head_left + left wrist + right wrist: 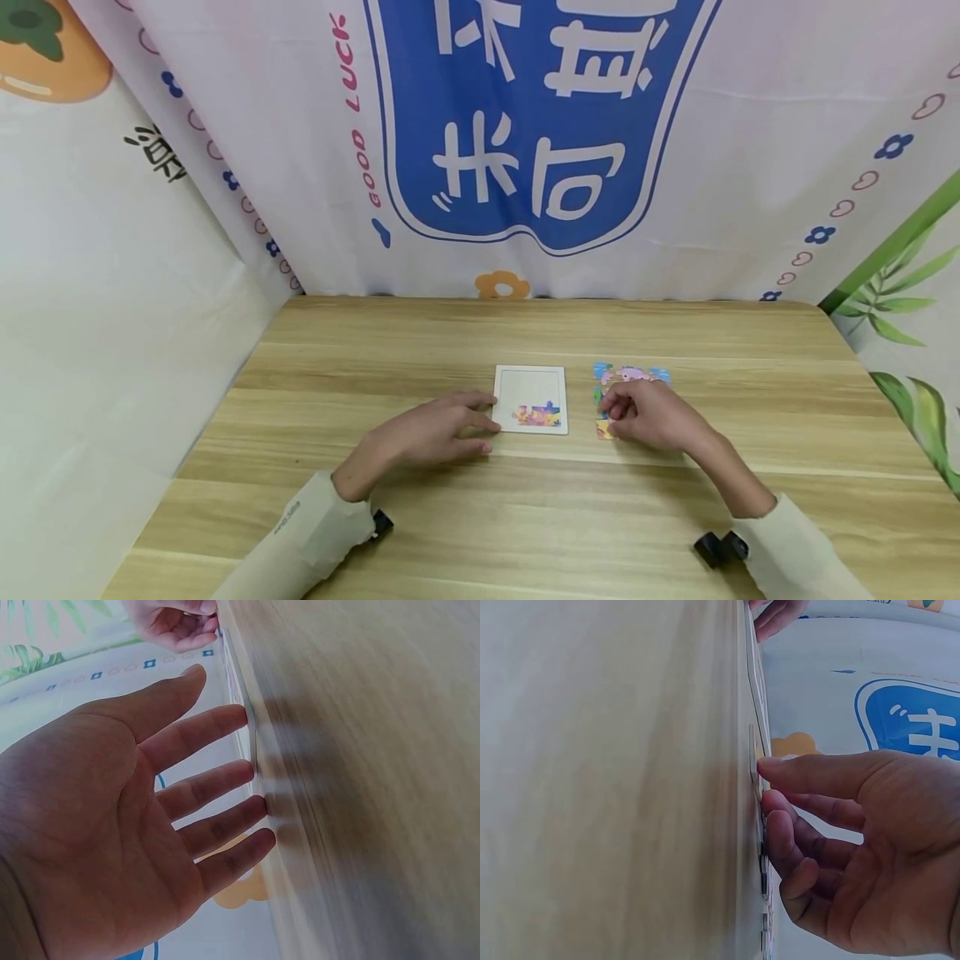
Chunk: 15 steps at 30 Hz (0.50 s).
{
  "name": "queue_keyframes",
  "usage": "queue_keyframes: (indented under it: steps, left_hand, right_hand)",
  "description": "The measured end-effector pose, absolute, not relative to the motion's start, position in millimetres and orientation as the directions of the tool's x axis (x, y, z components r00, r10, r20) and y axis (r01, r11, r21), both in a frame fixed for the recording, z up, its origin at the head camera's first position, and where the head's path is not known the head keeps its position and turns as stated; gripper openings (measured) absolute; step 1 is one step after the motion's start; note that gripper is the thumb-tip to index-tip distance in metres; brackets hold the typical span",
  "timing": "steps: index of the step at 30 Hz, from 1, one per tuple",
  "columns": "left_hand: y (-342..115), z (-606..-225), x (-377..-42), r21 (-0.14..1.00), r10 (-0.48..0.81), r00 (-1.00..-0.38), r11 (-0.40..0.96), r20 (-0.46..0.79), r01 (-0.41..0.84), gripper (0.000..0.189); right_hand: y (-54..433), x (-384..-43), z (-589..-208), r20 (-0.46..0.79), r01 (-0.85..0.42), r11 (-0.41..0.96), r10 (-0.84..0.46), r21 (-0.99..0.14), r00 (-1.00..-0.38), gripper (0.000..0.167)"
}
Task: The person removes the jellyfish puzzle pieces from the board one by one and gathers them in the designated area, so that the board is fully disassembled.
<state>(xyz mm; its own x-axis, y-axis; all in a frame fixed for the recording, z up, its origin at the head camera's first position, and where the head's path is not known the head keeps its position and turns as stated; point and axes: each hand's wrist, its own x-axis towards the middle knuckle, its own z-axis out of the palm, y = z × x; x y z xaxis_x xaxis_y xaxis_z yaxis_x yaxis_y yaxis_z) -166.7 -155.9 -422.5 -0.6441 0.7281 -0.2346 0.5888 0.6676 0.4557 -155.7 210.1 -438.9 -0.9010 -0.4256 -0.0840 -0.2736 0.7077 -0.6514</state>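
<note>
A white square puzzle tray lies flat on the table, with several joined pink, yellow and purple puzzle pieces in its lower right corner. My left hand rests at the tray's left side, fingers spread and fairly straight, the fingertips at its edge. Beside the tray on the right, my right hand has curled fingers, with thumb and index at a yellow puzzle piece. The right wrist view shows the thumb tip on that piece, which stands slightly tilted. The right hand partly covers the other loose pieces.
The wooden table carries the tray and pieces. A printed cloth hangs along its back edge, and a white cloth lines the left side. Dark wrist cameras sit at the sleeves.
</note>
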Motion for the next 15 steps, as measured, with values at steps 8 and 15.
queue_keyframes:
  steps: [8, 15]
  left_hand:
    - [-154.4, -421.1, -166.4, 0.445, 0.735, -0.644, 0.660, -0.213, 0.605, 0.038]
    - [-147.4, -422.4, -168.3, 0.421, 0.757, -0.630, 0.636, -0.176, 0.647, 0.041]
  right_hand:
    - [196.8, -161.4, -436.5, -0.060, -0.289, 0.689, -0.435, -0.665, -0.898, 0.013]
    - [174.1, -169.2, -436.8, -0.091, -0.277, 0.680, -0.452, -0.679, -0.887, 0.015]
